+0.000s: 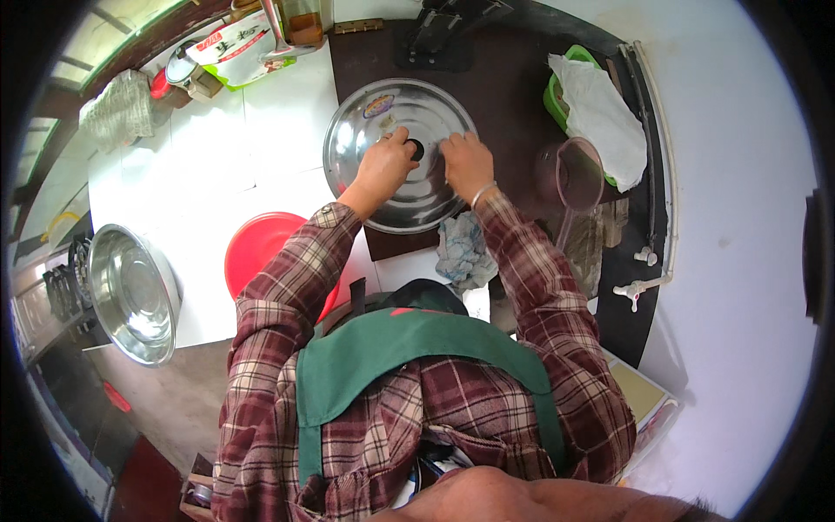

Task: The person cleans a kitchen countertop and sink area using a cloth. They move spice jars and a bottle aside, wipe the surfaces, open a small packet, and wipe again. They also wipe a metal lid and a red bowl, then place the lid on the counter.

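A round, shiny metal lid [398, 215] with a dark knob [415, 150] lies on the dark surface in front of me. My left hand [387, 163] is at the knob, its thumb and fingers curled against the knob's left side. Over the right part of the lid is my right hand [468, 163], fingers bent downward; whether it pinches anything cannot be seen. Just below the lid, beside my right sleeve, a crumpled grey-blue cloth [464, 251] lies. What is under the lid is hidden.
A red plastic basin [261, 248] is partly under my left forearm. Farther left stands a steel basin [134, 293]. At right are a green basket [556, 104] with a white cloth [603, 124], a transparent dipper [579, 173] and a wall pipe with a tap [631, 290]. Packets and jars line the back left.
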Available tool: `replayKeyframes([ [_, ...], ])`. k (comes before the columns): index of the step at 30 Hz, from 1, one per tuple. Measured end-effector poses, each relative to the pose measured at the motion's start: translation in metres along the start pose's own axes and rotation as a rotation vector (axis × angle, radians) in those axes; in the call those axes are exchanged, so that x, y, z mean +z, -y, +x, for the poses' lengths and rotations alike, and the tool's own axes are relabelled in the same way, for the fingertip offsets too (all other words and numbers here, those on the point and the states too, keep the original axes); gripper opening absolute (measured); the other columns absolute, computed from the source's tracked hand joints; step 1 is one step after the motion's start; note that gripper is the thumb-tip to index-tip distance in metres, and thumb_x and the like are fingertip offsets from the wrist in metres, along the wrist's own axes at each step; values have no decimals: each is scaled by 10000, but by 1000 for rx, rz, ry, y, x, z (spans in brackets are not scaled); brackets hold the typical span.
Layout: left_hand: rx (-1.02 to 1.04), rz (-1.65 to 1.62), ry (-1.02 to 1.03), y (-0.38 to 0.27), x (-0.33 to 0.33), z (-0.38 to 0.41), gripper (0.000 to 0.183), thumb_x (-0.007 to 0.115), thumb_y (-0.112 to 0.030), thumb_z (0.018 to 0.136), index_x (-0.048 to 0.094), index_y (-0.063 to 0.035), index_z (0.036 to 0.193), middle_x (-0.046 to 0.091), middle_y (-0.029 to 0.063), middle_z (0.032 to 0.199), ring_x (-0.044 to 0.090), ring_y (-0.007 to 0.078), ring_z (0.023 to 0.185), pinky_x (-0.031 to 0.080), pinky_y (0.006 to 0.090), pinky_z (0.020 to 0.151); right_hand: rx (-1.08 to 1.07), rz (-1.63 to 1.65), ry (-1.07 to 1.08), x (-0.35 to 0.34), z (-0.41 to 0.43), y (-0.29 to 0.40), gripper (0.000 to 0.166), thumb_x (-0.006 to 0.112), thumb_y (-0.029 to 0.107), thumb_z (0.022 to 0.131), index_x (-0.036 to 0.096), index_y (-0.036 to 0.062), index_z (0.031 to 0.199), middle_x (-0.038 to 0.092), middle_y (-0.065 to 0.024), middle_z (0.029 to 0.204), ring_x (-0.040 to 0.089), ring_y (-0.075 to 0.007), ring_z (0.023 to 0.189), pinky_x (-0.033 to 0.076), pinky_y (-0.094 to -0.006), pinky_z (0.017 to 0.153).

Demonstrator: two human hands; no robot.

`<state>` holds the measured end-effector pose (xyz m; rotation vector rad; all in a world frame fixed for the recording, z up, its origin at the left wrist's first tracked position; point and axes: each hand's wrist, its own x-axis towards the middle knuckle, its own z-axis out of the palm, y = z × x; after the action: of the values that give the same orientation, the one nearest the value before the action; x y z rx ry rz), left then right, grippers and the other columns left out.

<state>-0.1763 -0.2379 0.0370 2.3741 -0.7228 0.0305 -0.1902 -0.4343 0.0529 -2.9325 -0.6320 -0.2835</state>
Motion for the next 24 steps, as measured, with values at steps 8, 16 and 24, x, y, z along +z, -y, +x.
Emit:
replayKeyframes([
  [8, -24, -29, -19, 0, -5, -1, 207, 742, -157, 730, 611, -34, 834, 538, 115, 948, 599, 327, 890, 508, 423, 741, -50, 15, 104, -8, 0, 2, 55, 596, 82, 729, 612, 81, 782, 571, -96, 881, 577, -302, 879, 516, -422, 677],
  [16, -21, -42, -27, 0, -1, -2, 202, 745, -154, 724, 611, -36, 818, 538, 119, 949, 606, 333, 875, 510, 424, 735, -62, 80, 92, -9, -11, 3, 62, 590, 76, 726, 608, 69, 785, 562, -120, 888, 571, -320, 875, 514, -428, 681],
  [24, -35, -87, -4, -5, -2, -10, 199, 744, -145, 719, 609, -29, 809, 535, 132, 956, 605, 340, 867, 508, 435, 737, 25, 99, 17, 1, 2, -3, 41, 578, 80, 766, 601, 69, 797, 537, -136, 861, 568, -334, 881, 518, -439, 693],
])
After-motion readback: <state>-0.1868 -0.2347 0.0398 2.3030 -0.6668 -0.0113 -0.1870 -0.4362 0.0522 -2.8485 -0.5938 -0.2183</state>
